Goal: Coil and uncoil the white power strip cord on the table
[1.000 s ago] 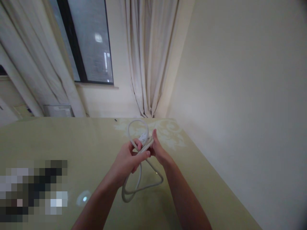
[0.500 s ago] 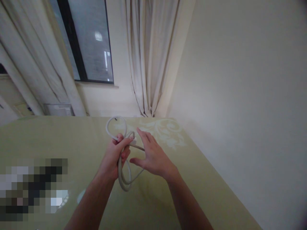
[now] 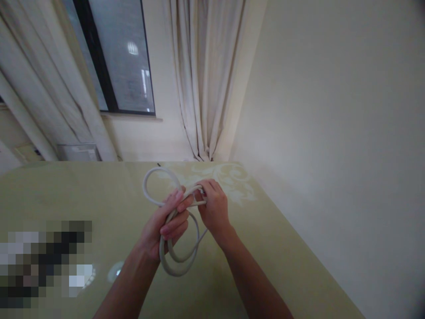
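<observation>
A white cable [image 3: 175,271] is gathered in loops above the greenish table. My left hand [image 3: 169,223] is closed round the middle of the bundle; one loop stands out beyond it at the upper left and larger loops hang below. On the right, my right hand [image 3: 214,206] has its fingers bent round the cable's strands at the right end of the bundle. Its fingertips are partly hidden behind the cable, and what else they hold there cannot be made out.
The glossy pale green table [image 3: 83,190] has a white floral pattern [image 3: 232,177] near its far right corner. A white wall [image 3: 332,133] runs along the right side. Behind stand curtains [image 3: 206,79] and a window [image 3: 119,57]. A pixelated patch covers the lower left.
My right hand has gone from spread fingers to closing on the cable's right end. The bundle has opened out a little, and my left hand has turned slightly.
</observation>
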{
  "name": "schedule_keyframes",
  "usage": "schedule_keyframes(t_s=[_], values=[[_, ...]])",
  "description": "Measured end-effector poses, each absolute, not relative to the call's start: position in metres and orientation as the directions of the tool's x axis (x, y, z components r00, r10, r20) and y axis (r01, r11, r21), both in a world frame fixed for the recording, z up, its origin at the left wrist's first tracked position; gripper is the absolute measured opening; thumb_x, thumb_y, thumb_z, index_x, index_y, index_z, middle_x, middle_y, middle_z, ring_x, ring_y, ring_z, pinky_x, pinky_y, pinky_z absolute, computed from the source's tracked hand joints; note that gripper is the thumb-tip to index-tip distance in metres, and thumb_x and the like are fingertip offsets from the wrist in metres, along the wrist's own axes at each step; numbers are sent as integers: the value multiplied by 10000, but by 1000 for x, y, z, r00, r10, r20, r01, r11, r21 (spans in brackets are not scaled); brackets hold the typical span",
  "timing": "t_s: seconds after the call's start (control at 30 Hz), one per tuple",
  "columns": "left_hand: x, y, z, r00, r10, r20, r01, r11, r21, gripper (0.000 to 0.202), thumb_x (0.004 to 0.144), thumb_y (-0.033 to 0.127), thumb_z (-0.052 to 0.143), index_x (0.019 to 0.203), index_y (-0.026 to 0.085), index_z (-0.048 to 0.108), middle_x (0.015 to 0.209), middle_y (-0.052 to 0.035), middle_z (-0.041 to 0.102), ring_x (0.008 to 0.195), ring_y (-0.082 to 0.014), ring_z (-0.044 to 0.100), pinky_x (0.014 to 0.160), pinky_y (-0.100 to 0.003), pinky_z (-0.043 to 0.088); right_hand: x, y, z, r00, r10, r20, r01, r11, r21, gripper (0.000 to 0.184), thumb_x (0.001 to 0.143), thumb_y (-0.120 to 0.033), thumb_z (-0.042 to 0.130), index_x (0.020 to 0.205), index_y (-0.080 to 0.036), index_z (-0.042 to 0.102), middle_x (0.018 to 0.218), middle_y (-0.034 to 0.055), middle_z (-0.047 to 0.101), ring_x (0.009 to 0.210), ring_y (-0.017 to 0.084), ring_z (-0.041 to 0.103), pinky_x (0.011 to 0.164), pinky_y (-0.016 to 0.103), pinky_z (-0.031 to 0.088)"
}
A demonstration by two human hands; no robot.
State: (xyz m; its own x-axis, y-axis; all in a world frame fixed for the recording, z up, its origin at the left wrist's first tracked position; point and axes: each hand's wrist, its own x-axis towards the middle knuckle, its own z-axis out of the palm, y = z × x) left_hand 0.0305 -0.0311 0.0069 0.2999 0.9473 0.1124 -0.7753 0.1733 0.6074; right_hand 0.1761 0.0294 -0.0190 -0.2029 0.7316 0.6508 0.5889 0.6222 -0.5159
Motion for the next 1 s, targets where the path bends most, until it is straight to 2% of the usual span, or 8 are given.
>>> schedule_keyframes(t_s=[0.13, 0.2, 0.3, 0.4, 0.57, 0.67, 0.83, 1.0], values=[[22, -30, 7, 305, 946, 109, -702, 146, 697, 364, 893, 370, 845, 835, 189, 535, 755, 97, 488, 342, 54, 82, 276, -82, 186, 175, 30, -21, -166, 701, 693, 634, 615, -470, 140, 1040, -227, 592, 1057, -222, 731, 1112, 101, 671, 1063, 253, 596, 932, 375, 499], [14, -28, 7, 285, 956, 74, -638, 131, 759, 328, 860, 402, 875, 956, 201, 634, 804, 76, 573, 347, 51, 122, 282, -99, 182, 175, 30, -22, -129, 690, 712, 682, 583, -442, 164, 1032, -204, 587, 1072, -220, 745, 1139, 115, 632, 1076, 264, 577, 925, 388, 499], [3, -25, 6, 227, 974, 27, -535, 101, 838, 507, 782, 407, 937, 1197, 221, 713, 912, 11, 677, 376, 40, 223, 311, -124, 185, 177, 31, -22, -88, 684, 724, 724, 543, -425, 203, 992, -139, 593, 1088, -224, 751, 1096, 108, 599, 1042, 263, 580, 872, 377, 504], [-4, -22, 5, 172, 985, 22, -439, 56, 897, 620, 711, 392, 980, 1249, 196, 745, 744, 34, 605, 420, 2, 310, 369, -140, 218, 181, 31, -22, -96, 699, 709, 737, 529, -421, 254, 953, -97, 590, 1090, -245, 744, 1023, 81, 599, 953, 242, 601, 774, 342, 498], [-8, -15, 3, 70, 997, 28, -338, -3, 941, 517, 722, 372, 971, 1151, 171, 765, 631, 85, 454, 463, -25, 317, 412, -144, 234, 185, 34, -18, -121, 728, 675, 712, 538, -452, 301, 883, -35, 614, 1071, -244, 722, 1086, 85, 630, 949, 238, 624, 751, 346, 493], [-10, -12, 2, 0, 999, 46, -352, -43, 935, 441, 716, 427, 977, 974, 148, 754, 647, 83, 464, 442, -2, 271, 391, -137, 215, 186, 35, -12, -204, 738, 644, 610, 610, -506, 103, 898, -175, 755, 906, -231, 669, 1039, 75, 657, 996, 249, 604, 831, 366, 487], [-20, -11, 3, -108, 992, 65, -302, -95, 948, 481, 693, 513, 976, 809, 134, 703, 637, 75, 469, 417, 12, 248, 360, -127, 184, 190, 28, -3, -456, 811, 367, 271, 519, -810, 398, 862, -532, 845, 839, -236, 579, 714, -60, 547, 660, 142, 484, 614, 275, 356], [-26, -9, 2, -213, 973, 86, -180, -125, 976, 459, 693, 524, 965, 790, 152, 714, 560, 79, 426, 402, -13, 266, 355, -136, 175, 190, 25, -2, -482, 804, 349, 218, 495, -841, 407, 919, -579, 779, 832, -230, 589, 712, -58, 540, 646, 131, 471, 614, 275, 325]])
